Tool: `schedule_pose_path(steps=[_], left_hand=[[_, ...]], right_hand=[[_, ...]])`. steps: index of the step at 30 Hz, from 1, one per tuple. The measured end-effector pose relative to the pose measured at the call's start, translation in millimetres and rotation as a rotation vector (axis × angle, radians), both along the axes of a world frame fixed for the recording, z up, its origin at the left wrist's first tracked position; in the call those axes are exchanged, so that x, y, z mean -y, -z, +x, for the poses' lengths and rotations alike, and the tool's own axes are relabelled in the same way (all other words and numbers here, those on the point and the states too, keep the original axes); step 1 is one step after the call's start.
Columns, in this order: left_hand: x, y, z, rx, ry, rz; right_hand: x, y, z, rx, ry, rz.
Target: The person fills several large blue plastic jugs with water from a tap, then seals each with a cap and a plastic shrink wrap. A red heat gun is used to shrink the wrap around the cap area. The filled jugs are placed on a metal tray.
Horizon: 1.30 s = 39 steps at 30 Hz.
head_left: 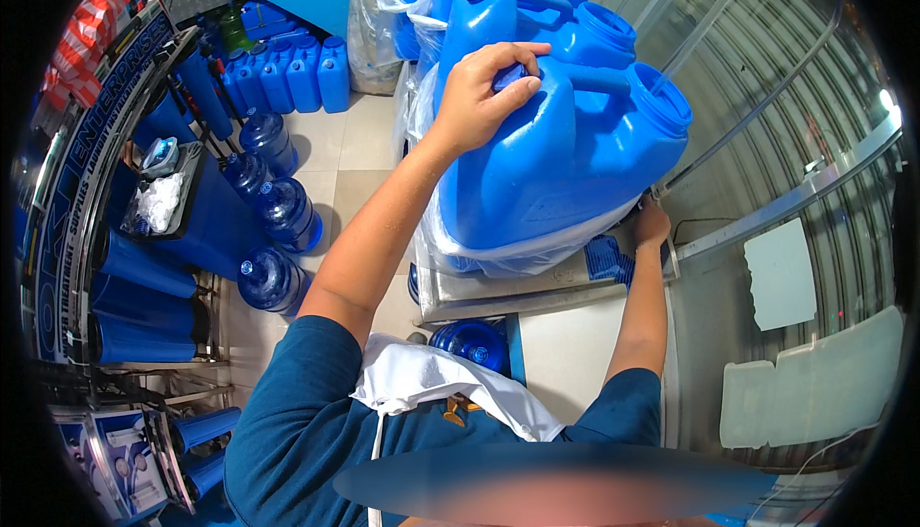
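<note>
A large blue plastic jerrycan (525,182) stands before me, nearest in a row on a metal counter (496,293). My left hand (489,92) has its thumb and fingers around the small dark blue cap (509,78) on its top. The jerrycan's wide mouth (661,99) is uncapped, and something clear, a tube or a stream of water, reaches into it. Clear plastic sheeting (503,257) wraps its base. My right hand (652,221) is low beside the jerrycan's right side, near a metal pipe; its fingers are partly hidden, so its grip is unclear.
More blue jerrycans (474,20) stand behind the nearest one. Round water bottles (277,279) line the floor at left, beside a rack with blue filter housings (147,329). Another bottle (471,344) sits under the counter. A glass panel with metal framing (783,193) borders the right.
</note>
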State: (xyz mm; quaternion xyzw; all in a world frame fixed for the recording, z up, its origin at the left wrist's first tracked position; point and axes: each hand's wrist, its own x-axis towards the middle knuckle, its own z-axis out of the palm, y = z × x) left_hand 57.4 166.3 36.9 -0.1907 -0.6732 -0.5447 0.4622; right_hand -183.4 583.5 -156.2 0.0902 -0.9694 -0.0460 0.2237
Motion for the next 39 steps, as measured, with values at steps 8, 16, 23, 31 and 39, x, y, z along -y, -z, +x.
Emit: schedule_pose_path(steps=[8,16,23,31,39], left_hand=[[5,3,0,0.035,0.005,-0.075],[5,2,0,0.046,0.012,-0.072],[0,1,-1,0.0,-0.002,-0.005],[1,0,0,0.005,0.003,-0.004],[0,-1,1,0.004,-0.004,-0.01]], right_hand=[[4,-6,6,-0.014,-0.017,0.018],[2,-3,3,-0.032,-0.032,0.017],[6,-8,9,-0.069,-0.045,0.043],[9,-14,16,-0.045,-0.052,0.019],[5,-8,8,0.002,0.0,0.05]])
